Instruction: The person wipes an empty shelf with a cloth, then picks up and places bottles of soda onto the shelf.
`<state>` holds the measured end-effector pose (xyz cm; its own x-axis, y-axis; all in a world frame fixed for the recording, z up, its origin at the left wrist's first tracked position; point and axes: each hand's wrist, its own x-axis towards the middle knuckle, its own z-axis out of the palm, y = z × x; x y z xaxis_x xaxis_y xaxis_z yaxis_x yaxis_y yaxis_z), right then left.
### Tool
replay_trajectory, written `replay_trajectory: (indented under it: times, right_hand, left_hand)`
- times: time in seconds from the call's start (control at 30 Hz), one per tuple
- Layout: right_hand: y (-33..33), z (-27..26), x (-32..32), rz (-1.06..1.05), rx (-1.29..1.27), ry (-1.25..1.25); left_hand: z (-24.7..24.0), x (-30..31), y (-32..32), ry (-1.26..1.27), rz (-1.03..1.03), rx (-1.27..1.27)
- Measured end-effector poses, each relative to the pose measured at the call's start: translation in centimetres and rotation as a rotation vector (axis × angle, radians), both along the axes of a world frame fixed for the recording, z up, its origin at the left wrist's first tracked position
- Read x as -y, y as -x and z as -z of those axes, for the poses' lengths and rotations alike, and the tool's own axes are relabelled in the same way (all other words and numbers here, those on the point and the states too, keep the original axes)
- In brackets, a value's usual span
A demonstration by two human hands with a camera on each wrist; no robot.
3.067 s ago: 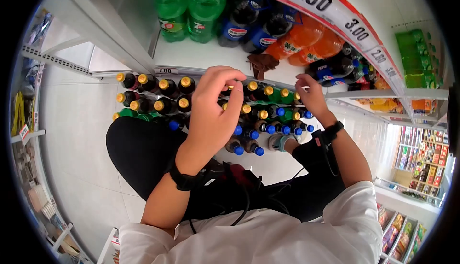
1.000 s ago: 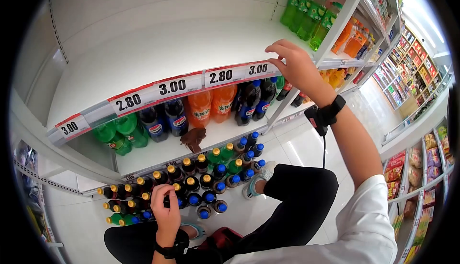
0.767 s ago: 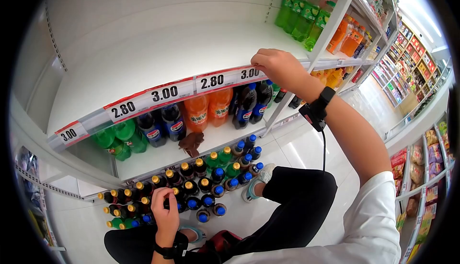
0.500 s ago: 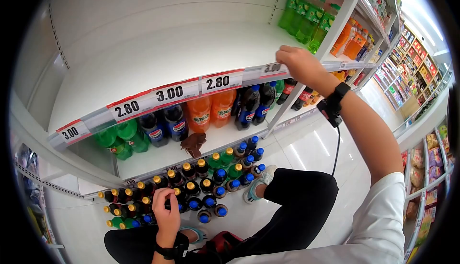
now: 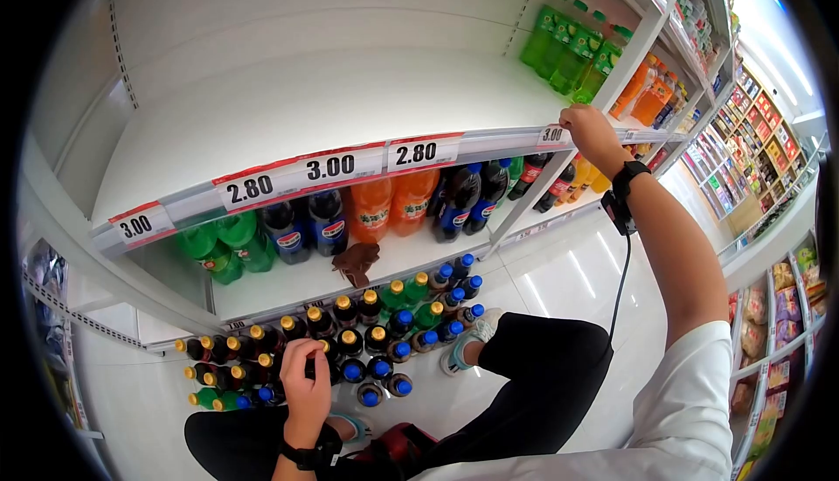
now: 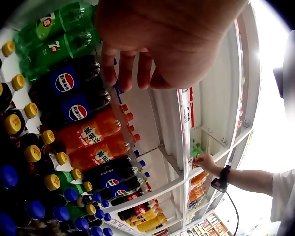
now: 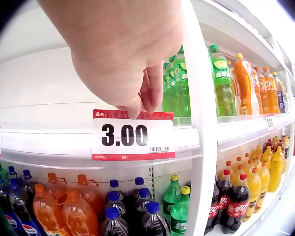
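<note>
My right hand (image 5: 594,138) is at the right end of the shelf's front edge, beside the upright. Its fingertips pinch the top of a 3.00 price tag (image 7: 132,137), which sits in the clear edge strip. A 2.80 tag (image 5: 424,152), a 3.00 tag (image 5: 330,166) and another 2.80 tag (image 5: 249,189) stand further left on the strip. My left hand (image 5: 308,391) hangs with loosely bent fingers above the floor bottles, holding nothing; the left wrist view shows its fingers (image 6: 127,71) relaxed.
Capped bottles (image 5: 350,339) crowd the floor by the shelf. Large bottles (image 5: 371,208) and a brown crumpled item (image 5: 357,262) are on the lower shelf. Green bottles (image 5: 575,55) stand at the upper shelf's right end, by a white upright (image 7: 199,98).
My right hand came up to the shelf edge and took hold of the 3.00 tag, which has slid right, away from the 2.80 tag. My left hand has moved lower and left in view.
</note>
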<state>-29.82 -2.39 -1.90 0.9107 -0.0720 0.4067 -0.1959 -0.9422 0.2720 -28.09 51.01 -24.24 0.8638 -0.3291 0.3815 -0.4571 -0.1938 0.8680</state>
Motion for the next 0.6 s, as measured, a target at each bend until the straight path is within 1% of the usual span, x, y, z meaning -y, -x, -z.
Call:
replay_trajectory:
  times: [0.07,0.1,0.2,0.33,0.37,0.4,0.47,0.5,0.57,0.6]
  right_hand:
    - [0.3,0.2,0.1,0.065,-0.002,-0.031]
    - [0.3,0.0,0.1,0.064,-0.007,-0.031]
    - [0.0,-0.1,0.3,0.113,-0.056,0.008]
    - [-0.1,1.3,1.0,-0.015,-0.065,0.067]
    - [-0.2,1.2,0.7,0.043,-0.095,0.066]
    - [-0.5,-0.1,-1.5,0.214,-0.211,0.054]
    - [-1.4,-0.3,-3.9,0.116,-0.025,0.126]
    - [-1.9,-0.7,-6.0,0.104,-0.034,0.118]
    - [-3.7,-1.6,-11.4,-0.243,0.046,0.008]
    - [-4.5,-1.5,-13.8,-0.245,0.043,0.001]
  left_hand:
    - [0.0,-0.1,0.2,-0.003,0.007,-0.006]
    - [0.0,-0.1,0.1,0.001,0.008,-0.012]
    - [0.4,0.2,-0.1,-0.005,0.008,-0.01]
    - [0.5,0.1,0.1,0.023,0.022,-0.016]
    - [0.6,0.0,0.1,0.04,0.028,-0.027]
    - [0.6,0.1,0.1,0.056,0.034,-0.039]
    - [0.6,0.1,0.0,0.055,0.044,-0.017]
    - [0.4,0.0,0.0,0.056,0.044,-0.024]
    - [0.2,0.0,0.1,0.057,0.041,-0.034]
    - [0.1,-0.1,0.1,0.056,0.045,-0.034]
